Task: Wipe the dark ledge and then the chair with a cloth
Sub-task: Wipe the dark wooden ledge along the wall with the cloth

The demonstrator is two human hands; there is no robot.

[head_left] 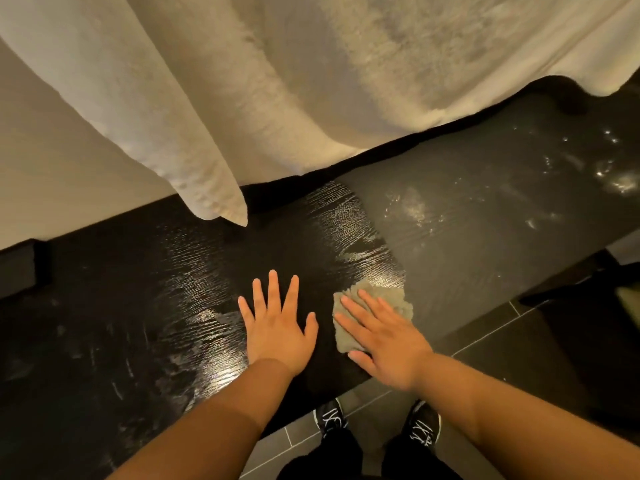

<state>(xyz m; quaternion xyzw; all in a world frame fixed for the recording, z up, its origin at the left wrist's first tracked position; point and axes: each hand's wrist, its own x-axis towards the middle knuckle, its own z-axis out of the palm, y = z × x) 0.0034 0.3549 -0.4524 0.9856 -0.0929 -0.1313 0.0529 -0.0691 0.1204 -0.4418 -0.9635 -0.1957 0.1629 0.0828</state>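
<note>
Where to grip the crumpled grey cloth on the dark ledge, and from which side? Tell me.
Probably pinch the crumpled grey cloth by its bunched far folds, from above: it lies flat on the dark ledge under the open right hand.

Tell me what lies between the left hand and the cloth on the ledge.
Nothing but a bare strip of the dark ledge separates the left hand from the cloth, which the right hand presses flat; the head view shows it.
</note>
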